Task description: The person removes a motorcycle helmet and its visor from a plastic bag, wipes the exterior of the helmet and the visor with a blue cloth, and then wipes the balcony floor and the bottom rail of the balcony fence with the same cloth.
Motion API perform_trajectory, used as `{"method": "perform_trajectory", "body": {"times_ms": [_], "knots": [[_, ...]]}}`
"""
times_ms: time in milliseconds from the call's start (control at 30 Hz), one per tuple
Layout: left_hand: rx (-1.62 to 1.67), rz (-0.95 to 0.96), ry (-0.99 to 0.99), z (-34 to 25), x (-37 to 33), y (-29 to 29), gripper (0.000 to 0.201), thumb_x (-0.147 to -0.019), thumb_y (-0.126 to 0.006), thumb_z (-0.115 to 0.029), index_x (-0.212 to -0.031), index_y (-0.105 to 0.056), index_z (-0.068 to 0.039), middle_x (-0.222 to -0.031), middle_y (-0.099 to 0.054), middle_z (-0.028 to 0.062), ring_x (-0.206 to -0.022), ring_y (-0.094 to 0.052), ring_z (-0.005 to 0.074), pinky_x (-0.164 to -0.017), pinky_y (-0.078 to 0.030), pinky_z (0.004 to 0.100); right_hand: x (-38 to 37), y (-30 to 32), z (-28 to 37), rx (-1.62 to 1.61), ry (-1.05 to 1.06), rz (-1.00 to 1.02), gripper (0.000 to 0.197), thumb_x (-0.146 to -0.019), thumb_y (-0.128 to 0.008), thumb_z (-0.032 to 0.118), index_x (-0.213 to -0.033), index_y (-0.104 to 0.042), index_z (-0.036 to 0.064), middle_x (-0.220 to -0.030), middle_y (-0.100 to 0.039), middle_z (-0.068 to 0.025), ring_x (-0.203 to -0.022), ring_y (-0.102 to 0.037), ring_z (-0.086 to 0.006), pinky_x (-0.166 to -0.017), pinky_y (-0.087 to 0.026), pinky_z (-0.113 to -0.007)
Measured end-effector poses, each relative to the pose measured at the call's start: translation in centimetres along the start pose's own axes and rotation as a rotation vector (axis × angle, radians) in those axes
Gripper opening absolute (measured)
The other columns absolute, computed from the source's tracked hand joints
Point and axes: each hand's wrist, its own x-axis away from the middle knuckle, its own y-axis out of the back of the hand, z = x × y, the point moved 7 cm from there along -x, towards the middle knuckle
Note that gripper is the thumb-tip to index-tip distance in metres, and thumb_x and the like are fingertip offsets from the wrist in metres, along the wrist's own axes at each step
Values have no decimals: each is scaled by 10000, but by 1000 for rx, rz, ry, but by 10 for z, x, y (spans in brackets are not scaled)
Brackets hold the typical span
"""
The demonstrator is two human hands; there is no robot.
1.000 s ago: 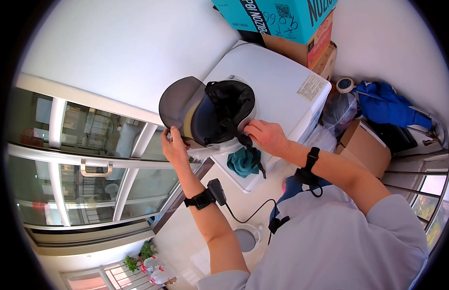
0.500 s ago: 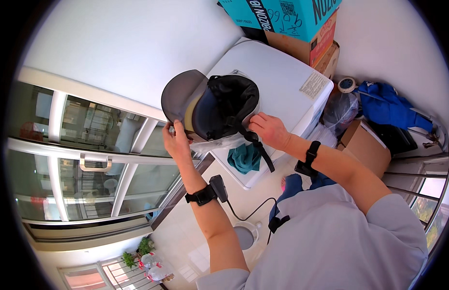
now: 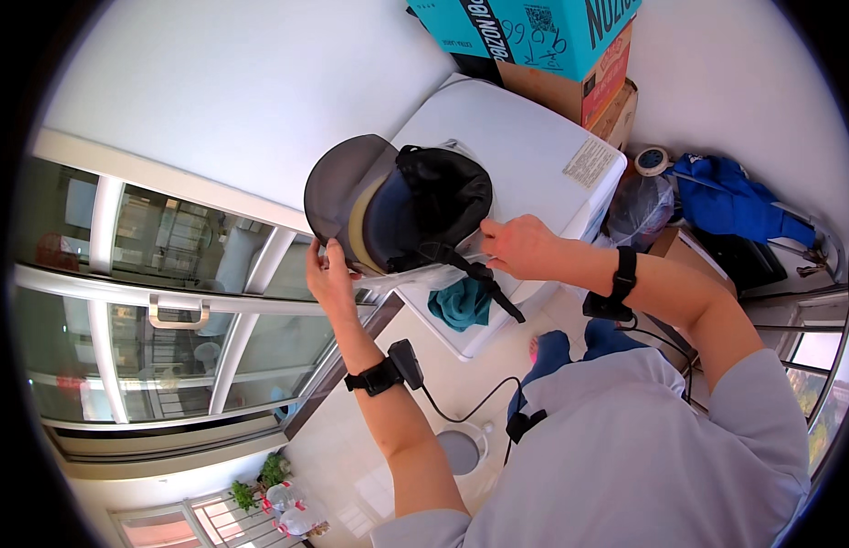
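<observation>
A helmet (image 3: 447, 196) with a black padded lining is held with its opening toward me. Its smoky tinted visor (image 3: 344, 192) sticks out on the left. Clear plastic wrap (image 3: 401, 279) shows around the helmet's lower edge, and a black chin strap (image 3: 502, 300) dangles from it. My left hand (image 3: 333, 276) is closed on the visor's lower edge, thumb on top. At the helmet's right rim, my right hand (image 3: 525, 247) has its fingers pinched together; whether they grip the rim or the plastic is hidden. Below the helmet lies a crumpled teal cloth (image 3: 459, 303).
Under the helmet stands a white appliance (image 3: 506, 119), with stacked boxes (image 3: 570, 87) at its back. A sliding glass door (image 3: 178, 228) is at left. Right of the appliance are a blue folded item (image 3: 739, 196), a plastic bag (image 3: 642, 208) and a cardboard box (image 3: 685, 251).
My right hand has shifted slightly right along the rim, its forearm swinging outward and upward. The helmet has tipped a little, and the chin strap has swung slightly right. My left hand keeps its hold.
</observation>
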Motion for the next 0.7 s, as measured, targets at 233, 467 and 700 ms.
{"method": "perform_trajectory", "body": {"times_ms": [233, 467, 700], "knots": [[-10, 84, -56, 12, 0, 7, 451, -820, -573, -197, -1180, -529, 71, -799, -519, 45, -521, -468, 97, -417, -384, 230, 5, 23, -45, 151, -55, 15, 134, -799, -597, 151, -919, -574, 96, -894, -529, -38, -747, -612, -255, -646, -484, -395], [-243, 100, -345, 2, 5, 6, 360, -784, -585, -134, -1108, -591, 23, -724, -438, 14, -623, -403, 106, -541, -359, 245, 10, 78, -41, 369, 96, -363, 148, -689, -601, 67, -814, -529, 102, -828, -510, -21, -778, -541, -192, -545, -468, -308], [255, 209, 40, -27, 17, -21, 417, -871, -597, -303, -1159, -555, -5, -809, -466, 0, -636, -404, 70, -514, -320, 221, 24, 117, -51, 118, 55, -403, 119, -693, -620, 56, -733, -514, 94, -789, -504, -18, -814, -523, -202, -606, -475, -340]]}}
